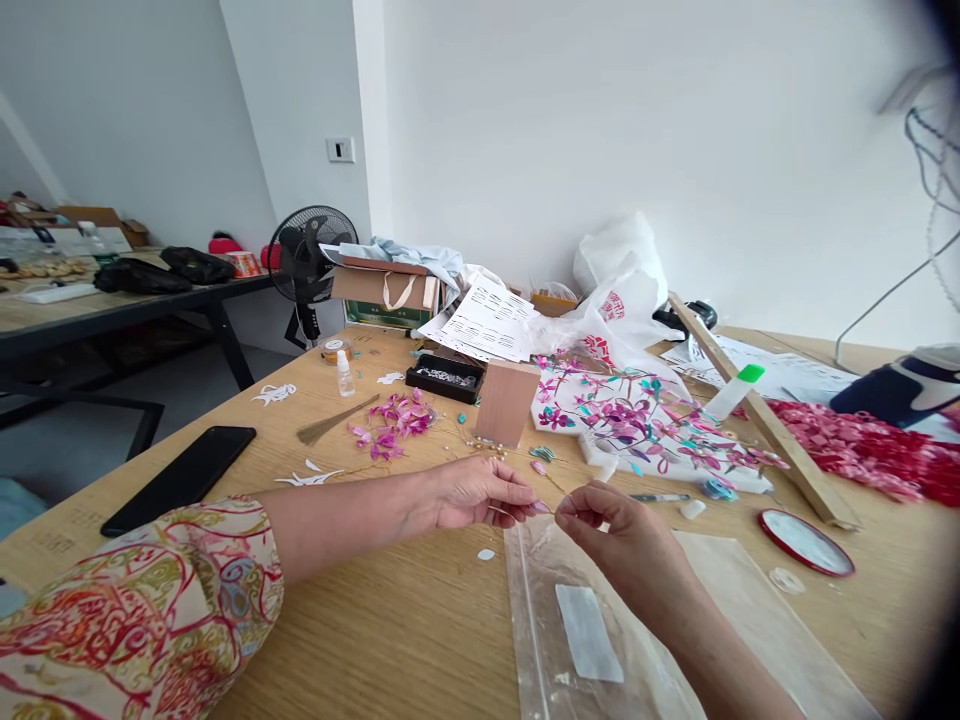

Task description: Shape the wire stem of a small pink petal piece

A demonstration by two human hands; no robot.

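My left hand (480,492) and my right hand (611,525) meet over the wooden table (390,620), fingertips pinched together on a thin wire (546,510) with a small pink petal on it. Under my right hand lies a clear plastic bag (585,640). Just beyond the hands sit a small wooden block (506,402), a pile of pink paper flowers (394,425) and a white board covered with pink and teal flowers (637,420). A small white scrap (486,553) lies near my left wrist.
A black phone (180,478) lies at the left edge. A glue bottle (344,375), black tray (444,378), papers (487,322), white plastic bags (622,290), a wooden strip (757,420), red petals (862,450), a red lid (806,542) and a fan (304,262) surround the work spot.
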